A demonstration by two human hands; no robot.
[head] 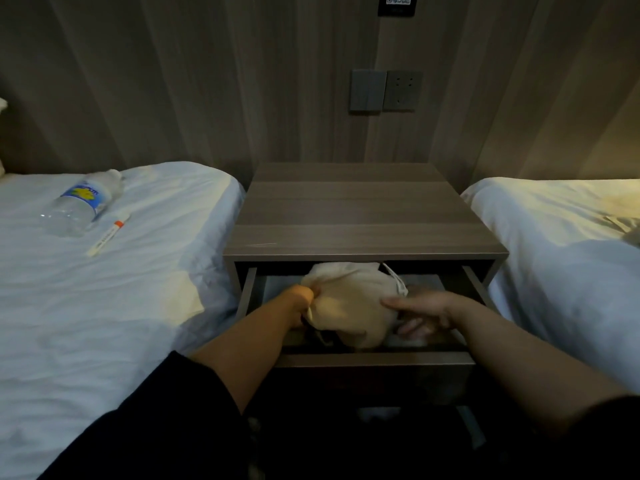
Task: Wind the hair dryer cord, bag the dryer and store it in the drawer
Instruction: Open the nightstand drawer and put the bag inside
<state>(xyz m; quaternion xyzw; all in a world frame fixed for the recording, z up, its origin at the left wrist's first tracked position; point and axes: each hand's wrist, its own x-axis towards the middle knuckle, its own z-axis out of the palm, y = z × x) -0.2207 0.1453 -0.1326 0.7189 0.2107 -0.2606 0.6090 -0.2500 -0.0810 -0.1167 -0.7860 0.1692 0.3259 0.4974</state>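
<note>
Two hands are seating the lumpy cream cloth bag (349,303) in the open grey wood-grain drawer (374,359), left hand (302,302) gripping its bunched end, right hand (423,310) resting loose-fingered against it. Bulging high, it is probably risking jamming at closing.

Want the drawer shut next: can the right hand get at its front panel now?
Probably yes: the right hand lies open in the drawer beside the cloth bag, and nothing covers the front panel.

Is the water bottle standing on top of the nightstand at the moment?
No, the water bottle lies on its side on the left bed.
</note>
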